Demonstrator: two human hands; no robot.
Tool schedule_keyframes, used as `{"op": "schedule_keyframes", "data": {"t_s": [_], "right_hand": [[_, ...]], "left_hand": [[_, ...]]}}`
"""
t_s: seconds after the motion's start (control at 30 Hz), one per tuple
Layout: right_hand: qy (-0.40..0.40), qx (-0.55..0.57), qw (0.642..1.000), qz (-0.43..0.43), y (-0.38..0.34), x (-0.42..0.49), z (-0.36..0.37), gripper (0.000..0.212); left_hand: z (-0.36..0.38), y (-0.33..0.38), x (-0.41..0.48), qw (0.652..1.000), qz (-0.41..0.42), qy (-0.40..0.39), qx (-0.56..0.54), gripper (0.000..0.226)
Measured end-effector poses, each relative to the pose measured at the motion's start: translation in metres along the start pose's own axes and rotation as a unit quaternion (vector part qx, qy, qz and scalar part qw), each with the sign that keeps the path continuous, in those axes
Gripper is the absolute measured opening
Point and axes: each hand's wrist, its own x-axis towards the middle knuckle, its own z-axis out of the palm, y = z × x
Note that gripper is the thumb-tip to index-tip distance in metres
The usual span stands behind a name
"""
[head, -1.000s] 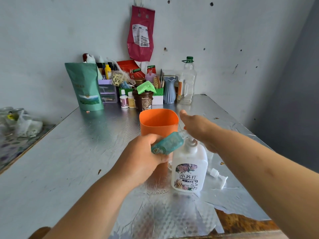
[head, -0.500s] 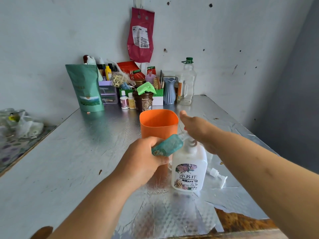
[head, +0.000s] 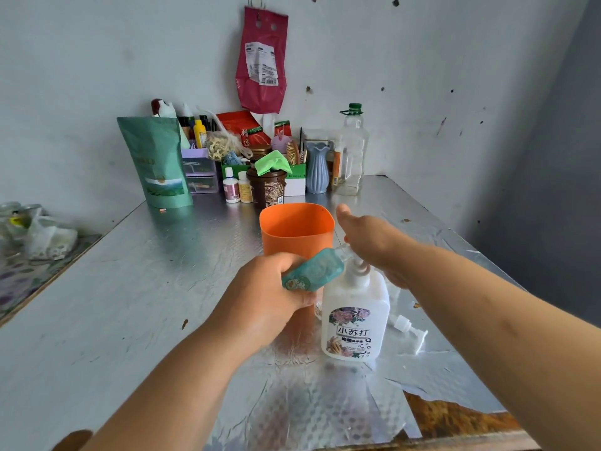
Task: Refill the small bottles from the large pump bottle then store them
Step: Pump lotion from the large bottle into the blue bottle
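- A small teal bottle [head: 313, 271] is gripped in the left hand [head: 270, 297] and tilted, its clear neck brought up to the spout of the large white pump bottle [head: 356, 320].
- The pump bottle is seen upright on the foil-covered tabletop [head: 130, 304], near the front edge.
- The right hand [head: 374, 242] is laid over the pump head, thumb stretched out; whether its fingers are curled cannot be told.
- An orange cup [head: 296, 229] is seen at 11 o'clock of the pump bottle, just behind the left hand.
- A loose white pump cap [head: 409, 330] is seen lying at 3 o'clock of it.
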Motion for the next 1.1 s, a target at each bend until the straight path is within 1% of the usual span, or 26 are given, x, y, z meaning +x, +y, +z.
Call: {"op": "schedule_keyframes", "data": {"t_s": [0.07,0.17,0.2,0.27,0.33,0.43,0.53,0.83,0.93,1.03,1.1], "right_hand": [[-0.001,-0.007,1.000,0.001,0.000,-0.002,0.000,0.066],[0.005,-0.044,0.999,-0.003,-0.001,-0.005,0.006,0.049],[0.015,-0.038,0.999,0.000,-0.002,-0.005,0.008,0.045],[0.017,-0.021,1.000,0.016,0.001,-0.004,0.010,0.045],[0.002,-0.029,0.999,0.014,0.001,-0.006,0.007,0.047],[0.000,0.030,0.999,0.017,0.001,-0.004,0.001,0.061],[-0.006,0.039,0.999,0.015,-0.003,-0.005,-0.002,0.068],[0.003,0.010,1.000,0.004,-0.001,-0.003,-0.001,0.063],[-0.003,0.002,1.000,-0.002,0.000,-0.004,-0.002,0.055],[0.005,-0.025,1.000,-0.004,-0.001,-0.007,0.000,0.043],[0.020,-0.028,0.999,0.005,-0.001,-0.006,0.005,0.039]], "left_hand": [[0.001,-0.003,0.001,1.000,-0.005,0.002,-0.005,0.035],[0.006,-0.008,0.003,1.000,-0.016,0.001,0.000,0.038],[0.007,-0.009,0.003,1.000,-0.020,0.002,0.003,0.037],[0.011,-0.010,0.003,1.000,-0.026,0.001,0.002,0.037],[0.009,-0.008,0.001,1.000,-0.024,0.006,0.001,0.038],[0.006,-0.003,0.000,1.000,-0.018,0.010,0.000,0.037],[0.002,0.001,0.000,1.000,-0.011,0.010,0.005,0.034],[0.001,0.002,0.000,1.000,-0.005,0.007,0.002,0.032],[0.001,-0.001,0.001,1.000,-0.004,0.006,0.008,0.034],[0.002,-0.004,0.003,1.000,-0.008,0.005,0.012,0.040],[0.005,-0.007,0.004,1.000,-0.016,0.001,0.011,0.040]]}}
